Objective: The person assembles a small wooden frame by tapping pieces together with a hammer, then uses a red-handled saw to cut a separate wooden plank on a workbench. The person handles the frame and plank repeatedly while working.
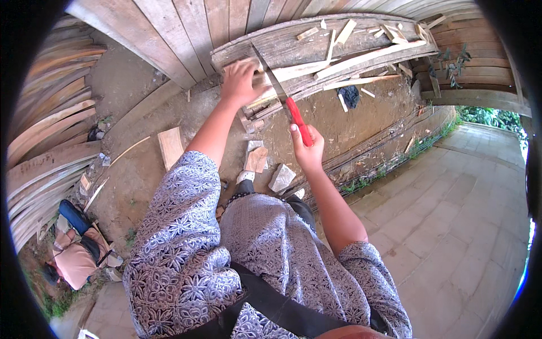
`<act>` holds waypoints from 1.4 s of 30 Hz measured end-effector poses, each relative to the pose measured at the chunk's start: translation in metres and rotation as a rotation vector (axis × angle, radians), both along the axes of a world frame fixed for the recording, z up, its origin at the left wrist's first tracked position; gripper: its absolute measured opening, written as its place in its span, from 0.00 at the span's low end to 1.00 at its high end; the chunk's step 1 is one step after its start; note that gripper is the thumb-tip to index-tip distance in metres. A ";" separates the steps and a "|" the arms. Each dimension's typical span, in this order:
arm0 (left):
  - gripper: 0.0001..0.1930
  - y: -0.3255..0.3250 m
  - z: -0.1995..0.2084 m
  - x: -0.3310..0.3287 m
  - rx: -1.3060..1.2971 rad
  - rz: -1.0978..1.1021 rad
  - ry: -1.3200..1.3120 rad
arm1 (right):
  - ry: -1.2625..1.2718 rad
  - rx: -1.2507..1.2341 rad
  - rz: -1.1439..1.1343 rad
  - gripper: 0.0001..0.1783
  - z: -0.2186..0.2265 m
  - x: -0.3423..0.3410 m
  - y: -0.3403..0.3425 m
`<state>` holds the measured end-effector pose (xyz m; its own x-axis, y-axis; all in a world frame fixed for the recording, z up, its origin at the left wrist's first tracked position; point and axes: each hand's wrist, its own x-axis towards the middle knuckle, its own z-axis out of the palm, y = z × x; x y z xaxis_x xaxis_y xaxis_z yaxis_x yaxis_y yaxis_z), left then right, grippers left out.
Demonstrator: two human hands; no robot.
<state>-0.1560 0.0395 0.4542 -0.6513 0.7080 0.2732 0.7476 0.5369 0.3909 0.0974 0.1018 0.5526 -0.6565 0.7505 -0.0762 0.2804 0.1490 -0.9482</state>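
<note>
My right hand (309, 148) is closed around the red handle of a hand saw (299, 120). The saw's thin blade (271, 76) slants up and to the left, over the near end of a wooden bench (237, 53). To the left of the blade, my left hand (241, 82) is over the bench end, close to a pale piece of wood. Motion smears its fingers, so I cannot tell whether they grip the wood. A long pale wood strip (302, 70) lies along the bench, to the right of the blade.
Offcuts (345, 32) and a longer strip (367, 60) lie on the bench. Stones (282, 178) and a board (170, 147) are on the dirt near my feet. A crouching person (79, 257) is at lower left, beside stacked planks (53, 152). Paving (440, 209) spreads right.
</note>
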 end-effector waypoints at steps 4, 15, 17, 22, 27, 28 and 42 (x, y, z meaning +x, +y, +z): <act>0.29 -0.019 0.021 -0.001 -0.366 -0.112 -0.087 | 0.006 0.016 0.005 0.19 0.012 -0.007 -0.008; 0.35 -0.009 0.034 -0.008 -0.520 0.103 -0.420 | 0.096 -0.044 -0.167 0.15 0.096 0.085 0.047; 0.35 -0.007 0.031 -0.005 -0.598 0.135 -0.345 | 0.114 -0.080 -0.216 0.16 0.111 0.117 0.060; 0.35 0.010 0.031 0.008 -0.446 0.175 -0.496 | 0.201 -0.247 -0.317 0.16 0.098 0.173 0.113; 0.33 0.003 0.043 0.052 -0.141 0.162 -0.671 | 0.153 -0.185 -0.279 0.09 0.111 0.138 0.187; 0.33 0.013 0.050 0.068 -0.060 0.140 -0.763 | 0.194 -0.199 -0.245 0.10 0.112 0.129 0.211; 0.41 0.137 0.137 0.133 0.047 -0.261 -0.573 | 0.488 -0.360 -0.403 0.17 0.150 0.030 0.340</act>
